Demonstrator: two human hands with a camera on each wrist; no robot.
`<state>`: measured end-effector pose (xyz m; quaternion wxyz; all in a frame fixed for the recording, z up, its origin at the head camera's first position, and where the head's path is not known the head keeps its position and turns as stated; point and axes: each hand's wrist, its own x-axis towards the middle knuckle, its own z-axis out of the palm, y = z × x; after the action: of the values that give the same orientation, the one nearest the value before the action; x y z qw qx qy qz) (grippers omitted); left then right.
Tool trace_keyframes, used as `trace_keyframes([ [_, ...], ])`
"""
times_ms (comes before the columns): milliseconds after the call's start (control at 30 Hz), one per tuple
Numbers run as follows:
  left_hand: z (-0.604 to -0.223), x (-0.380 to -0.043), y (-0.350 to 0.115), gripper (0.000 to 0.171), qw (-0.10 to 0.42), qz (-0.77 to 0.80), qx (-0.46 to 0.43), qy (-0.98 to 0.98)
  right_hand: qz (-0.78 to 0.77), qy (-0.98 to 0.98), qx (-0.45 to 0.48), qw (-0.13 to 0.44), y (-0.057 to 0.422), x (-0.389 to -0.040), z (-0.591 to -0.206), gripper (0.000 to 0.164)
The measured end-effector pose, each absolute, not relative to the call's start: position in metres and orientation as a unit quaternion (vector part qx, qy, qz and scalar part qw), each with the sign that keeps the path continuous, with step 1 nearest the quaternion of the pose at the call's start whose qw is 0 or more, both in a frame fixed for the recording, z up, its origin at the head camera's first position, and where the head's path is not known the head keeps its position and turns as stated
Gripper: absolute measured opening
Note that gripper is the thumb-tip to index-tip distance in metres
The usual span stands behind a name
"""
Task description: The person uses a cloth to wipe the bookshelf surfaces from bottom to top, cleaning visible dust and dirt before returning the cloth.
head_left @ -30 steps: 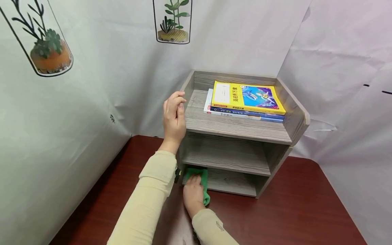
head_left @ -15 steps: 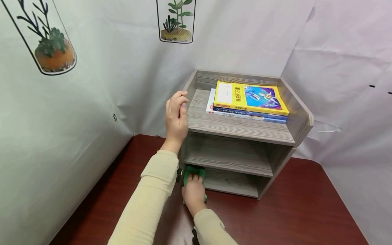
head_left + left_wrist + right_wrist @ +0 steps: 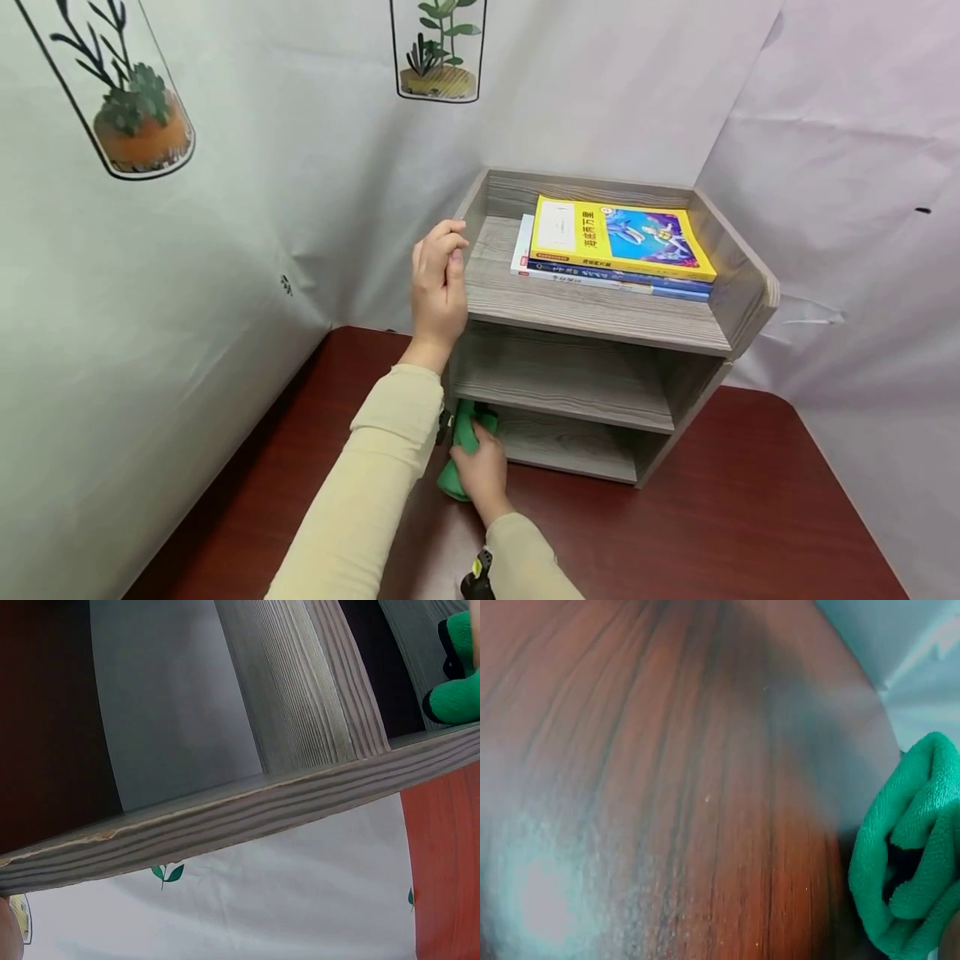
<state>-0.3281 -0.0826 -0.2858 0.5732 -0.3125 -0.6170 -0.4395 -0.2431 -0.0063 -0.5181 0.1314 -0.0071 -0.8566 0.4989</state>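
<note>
– Right hand [image 3: 483, 471] has turned in the last half second: it lay over the green cloth [image 3: 454, 482], and now it sits on the cloth's right, with the near end showing to its left.

– What's all this standing on?

– A red-brown table [image 3: 750, 483]. On it stands a grey wooden shelf [image 3: 592, 334], with books [image 3: 622, 237] stacked flat on top.

– What could go wrong?

– If the cloth gets shoved hard against the left end, I'd guess the shelf could skid or rock, and the books might slide. Knuckles might also knock the board [image 3: 555, 407] above.

– Where's the cloth exactly?

– At the left end of the bottom compartment [image 3: 570, 446], partly inside, its near end out past the front. Bunched up, it may slip if the grip loosens.

– And the hands?

– The left hand [image 3: 438, 287] is raised, fingers close together and bent, apparently holding the shelf's left front corner. The right one reaches low, thumb and fingers narrowed round the cloth; I can't tell how firmly.
</note>
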Motion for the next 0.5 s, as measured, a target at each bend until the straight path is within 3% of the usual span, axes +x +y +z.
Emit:
trace_keyframes([
  [500, -0.2863, -0.3291, -0.0823, 0.015, 0.577, -0.436, -0.309, -0.618, 0.619, -0.776, -0.009, 0.12, -0.0072, -0.2383, -0.5147, 0.048],
])
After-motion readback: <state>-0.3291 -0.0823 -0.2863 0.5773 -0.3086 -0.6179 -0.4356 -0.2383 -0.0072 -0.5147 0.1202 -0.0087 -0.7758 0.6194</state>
